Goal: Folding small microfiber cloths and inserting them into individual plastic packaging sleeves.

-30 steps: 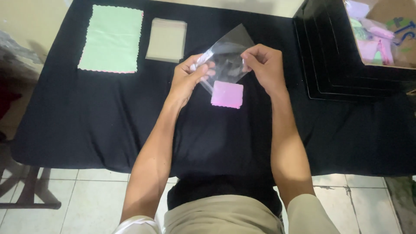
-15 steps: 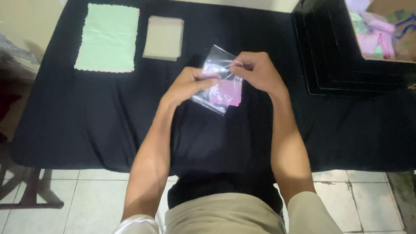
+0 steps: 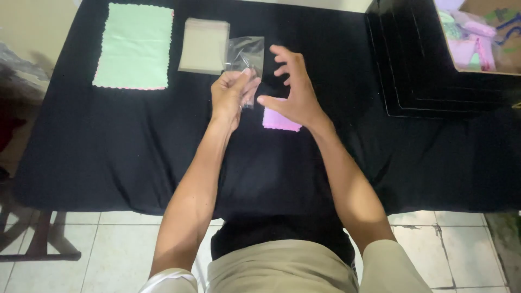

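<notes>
My left hand [image 3: 232, 93] pinches a small clear plastic bag [image 3: 247, 54] by its lower edge and holds it up above the black table [image 3: 108, 141]. My right hand [image 3: 291, 89] hovers just right of the bag with its fingers spread and nothing in it. A small pink cloth [image 3: 278, 120] with a scalloped edge lies flat on the table, partly hidden under my right hand.
A large green cloth [image 3: 134, 45] lies at the table's far left. Beside it sits a stack of clear bags [image 3: 204, 45]. Black trays [image 3: 412, 59] are stacked at the right, with a cardboard box [image 3: 480, 35] of coloured cloths behind them.
Both hands held the bag around the pink cloth. Now the pink cloth lies on the table, my right hand has let go and spread, and my left hand holds the bag alone.
</notes>
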